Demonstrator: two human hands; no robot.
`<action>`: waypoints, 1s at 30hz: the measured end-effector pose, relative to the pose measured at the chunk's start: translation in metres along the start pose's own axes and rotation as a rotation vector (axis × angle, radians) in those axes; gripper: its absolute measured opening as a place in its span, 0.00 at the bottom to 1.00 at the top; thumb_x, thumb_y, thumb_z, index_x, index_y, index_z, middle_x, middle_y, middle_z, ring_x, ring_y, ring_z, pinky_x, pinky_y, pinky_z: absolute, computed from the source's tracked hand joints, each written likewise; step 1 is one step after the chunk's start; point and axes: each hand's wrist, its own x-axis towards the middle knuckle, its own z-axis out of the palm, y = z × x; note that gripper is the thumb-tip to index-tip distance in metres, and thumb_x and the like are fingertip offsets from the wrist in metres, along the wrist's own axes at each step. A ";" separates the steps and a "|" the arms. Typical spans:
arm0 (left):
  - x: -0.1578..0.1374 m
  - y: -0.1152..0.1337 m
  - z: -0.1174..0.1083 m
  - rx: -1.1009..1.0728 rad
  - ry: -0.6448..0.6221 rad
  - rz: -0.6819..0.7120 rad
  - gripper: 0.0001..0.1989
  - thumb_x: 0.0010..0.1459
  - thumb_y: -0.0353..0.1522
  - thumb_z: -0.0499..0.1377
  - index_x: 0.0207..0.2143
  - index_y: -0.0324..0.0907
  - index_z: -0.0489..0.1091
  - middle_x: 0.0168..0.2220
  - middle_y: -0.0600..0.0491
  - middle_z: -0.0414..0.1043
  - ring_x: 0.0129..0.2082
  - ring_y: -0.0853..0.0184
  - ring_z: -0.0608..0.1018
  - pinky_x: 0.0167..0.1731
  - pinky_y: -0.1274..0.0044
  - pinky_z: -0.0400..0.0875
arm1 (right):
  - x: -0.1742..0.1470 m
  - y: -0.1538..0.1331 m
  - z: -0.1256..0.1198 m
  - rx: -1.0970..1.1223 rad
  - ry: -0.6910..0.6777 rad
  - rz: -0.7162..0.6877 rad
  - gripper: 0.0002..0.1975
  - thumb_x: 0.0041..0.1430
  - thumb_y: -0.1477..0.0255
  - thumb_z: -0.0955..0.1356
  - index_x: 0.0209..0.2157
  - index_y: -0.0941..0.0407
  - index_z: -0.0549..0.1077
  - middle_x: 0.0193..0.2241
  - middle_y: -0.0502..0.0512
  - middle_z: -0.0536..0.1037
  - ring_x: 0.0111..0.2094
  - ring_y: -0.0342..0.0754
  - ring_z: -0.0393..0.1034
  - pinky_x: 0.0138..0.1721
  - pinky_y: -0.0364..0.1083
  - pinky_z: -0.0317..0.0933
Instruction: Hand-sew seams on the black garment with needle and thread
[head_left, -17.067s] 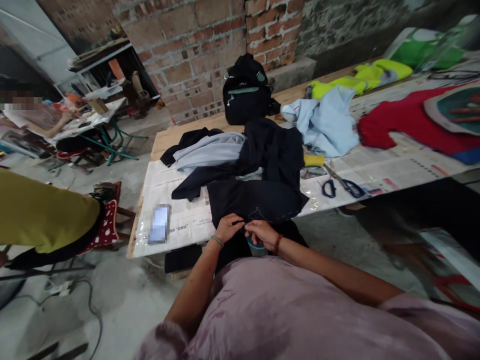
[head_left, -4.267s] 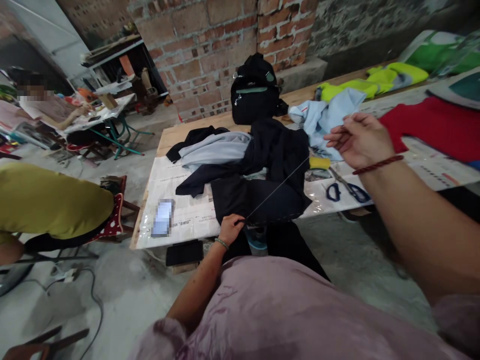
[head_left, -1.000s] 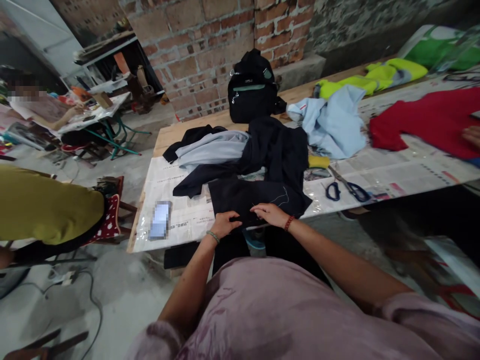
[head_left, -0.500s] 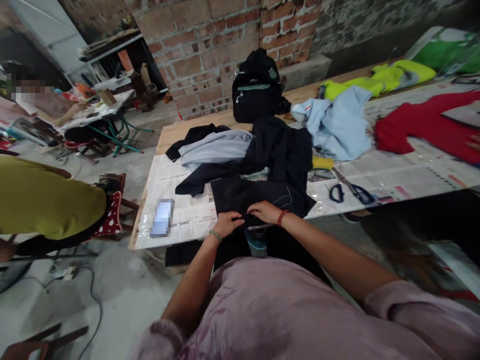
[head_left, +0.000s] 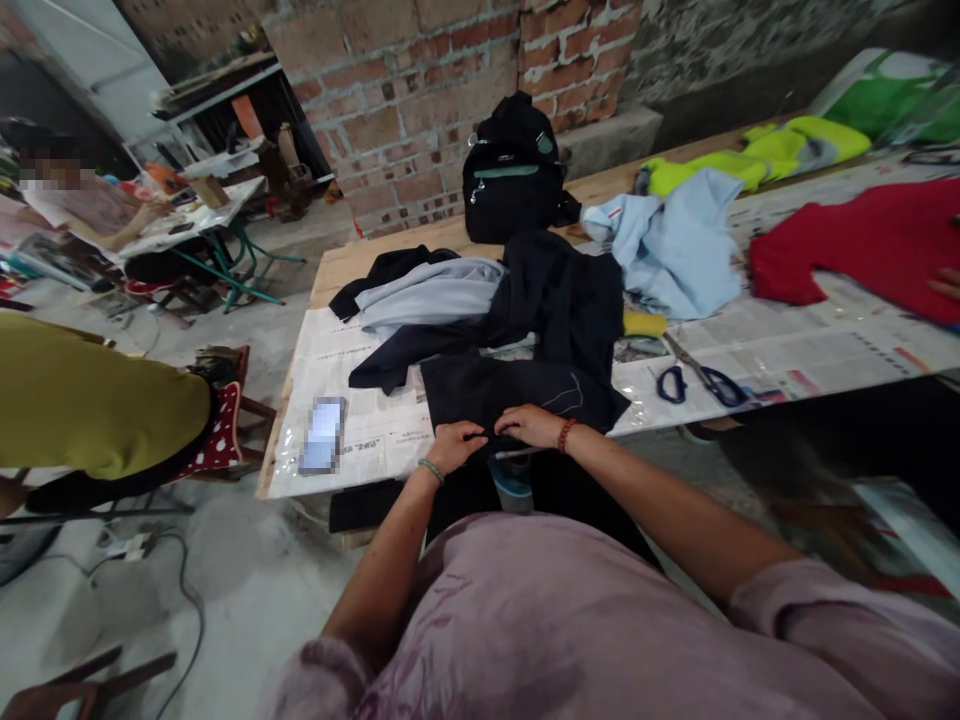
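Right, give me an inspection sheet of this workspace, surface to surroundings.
Surface: table, mostly covered with newspaper; bare wood shows along the far edge.
Work: dark cloth at the near edge, pale thread lying on it; no needle can be made out.
Clutter: scissors, phone, black bag, light blue cloth, red cloth.
Hands: left hand pinches the dark cloth's near edge; right hand touches it, exact grip unclear.
Cables: dark cord loose on the floor at left.
Surroundings: brick wall behind; person in an olive top at left; another person's hand on the red cloth.
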 end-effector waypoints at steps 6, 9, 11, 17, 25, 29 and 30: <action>0.000 -0.002 0.001 -0.003 -0.005 0.036 0.09 0.49 0.33 0.57 0.33 0.42 0.73 0.33 0.55 0.73 0.32 0.71 0.73 0.36 0.81 0.65 | 0.000 0.001 -0.001 0.000 -0.016 -0.002 0.13 0.51 0.76 0.61 0.33 0.55 0.75 0.30 0.52 0.73 0.31 0.42 0.65 0.36 0.41 0.57; 0.000 -0.001 0.000 -0.007 -0.008 0.058 0.08 0.50 0.32 0.57 0.33 0.42 0.73 0.33 0.55 0.73 0.33 0.71 0.73 0.37 0.81 0.65 | 0.001 0.001 -0.001 0.010 -0.031 -0.002 0.13 0.51 0.76 0.61 0.33 0.55 0.75 0.30 0.52 0.73 0.31 0.42 0.65 0.36 0.41 0.57; 0.000 0.000 -0.001 0.001 -0.011 0.068 0.08 0.50 0.32 0.57 0.33 0.42 0.73 0.33 0.55 0.73 0.32 0.72 0.73 0.37 0.81 0.65 | 0.001 0.002 -0.001 0.022 -0.040 -0.002 0.13 0.51 0.76 0.61 0.34 0.55 0.75 0.30 0.52 0.73 0.31 0.42 0.66 0.36 0.41 0.57; -0.001 0.000 0.000 0.051 0.003 0.121 0.07 0.50 0.31 0.57 0.33 0.42 0.73 0.32 0.55 0.73 0.31 0.72 0.73 0.37 0.81 0.64 | 0.003 0.004 0.000 0.059 -0.049 -0.016 0.13 0.50 0.75 0.61 0.33 0.54 0.75 0.31 0.51 0.75 0.32 0.42 0.67 0.36 0.40 0.57; -0.002 -0.001 0.001 0.048 0.007 0.101 0.07 0.51 0.32 0.57 0.32 0.43 0.73 0.31 0.56 0.74 0.31 0.72 0.73 0.38 0.79 0.64 | 0.002 0.002 0.000 0.137 -0.060 0.024 0.12 0.48 0.75 0.62 0.32 0.55 0.76 0.31 0.50 0.76 0.32 0.42 0.67 0.36 0.40 0.58; -0.002 -0.002 -0.001 0.029 -0.004 0.076 0.07 0.50 0.33 0.57 0.33 0.43 0.73 0.32 0.55 0.74 0.32 0.71 0.73 0.39 0.79 0.64 | 0.001 0.003 -0.001 0.170 -0.063 0.043 0.12 0.49 0.74 0.62 0.32 0.55 0.75 0.30 0.50 0.76 0.31 0.42 0.67 0.35 0.40 0.58; -0.002 -0.002 -0.001 0.028 -0.001 0.077 0.07 0.50 0.33 0.57 0.32 0.43 0.73 0.32 0.55 0.74 0.32 0.71 0.73 0.39 0.79 0.64 | 0.002 0.004 -0.001 0.170 -0.065 0.046 0.12 0.49 0.74 0.62 0.32 0.55 0.75 0.30 0.50 0.76 0.31 0.42 0.67 0.35 0.40 0.58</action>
